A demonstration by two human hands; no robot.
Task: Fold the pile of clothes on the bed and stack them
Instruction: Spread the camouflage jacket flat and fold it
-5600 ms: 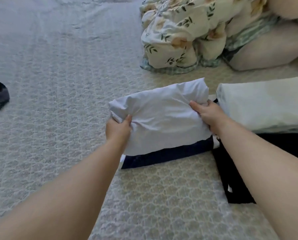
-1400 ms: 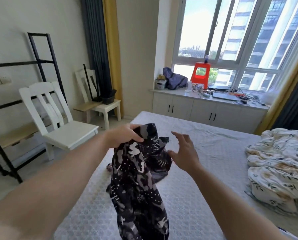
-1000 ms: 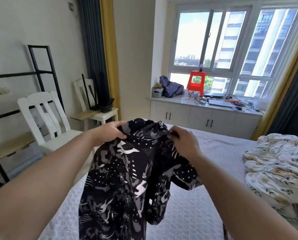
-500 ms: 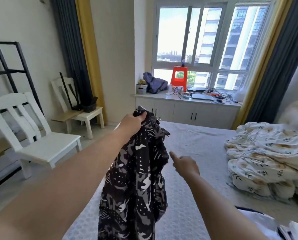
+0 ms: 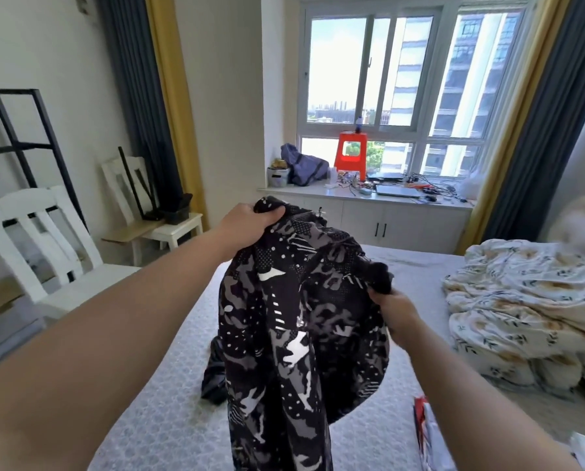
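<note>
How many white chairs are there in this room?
2. One white chair stands nearest, at the left beside the bed. The second white chair is farther back by the yellow curtain, with dark things on its seat. Others may be out of view.

Bare bed [image 5: 169,416] left of garment [image 5: 294,334]; rumpled quilt [image 5: 522,311] blocks right.

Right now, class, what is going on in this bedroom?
A person standing at a grey quilted bed holds up a black, grey and white patterned garment with both bare hands. The left hand grips its top edge higher up; the right hand pinches another part lower down. The garment hangs unfolded above the bed. A crumpled floral duvet lies to the right.
</note>
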